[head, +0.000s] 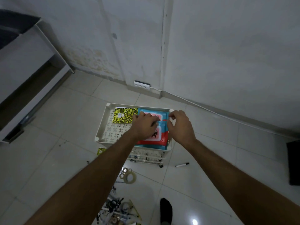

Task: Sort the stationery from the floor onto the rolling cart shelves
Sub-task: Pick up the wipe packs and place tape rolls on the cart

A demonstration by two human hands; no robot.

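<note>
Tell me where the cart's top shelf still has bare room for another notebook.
Free: the perforated floor of the top shelf, bordered by the yellow notebook behind, the left rim, the near rim and the left hand. Crowded: the right half, covered by blue-red notebooks under both hands; the right hand hovers there.

I see both forearms extended, left hand [143,125] palm-down with fingers curled, right hand [181,125] loosely curled.

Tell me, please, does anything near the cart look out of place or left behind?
Yes. A marker lies alone on the floor tiles right of the cart, apart from the pile of pens and the tape rolls nearer the person. Both hands are over the blue and red books on the top shelf.
</note>
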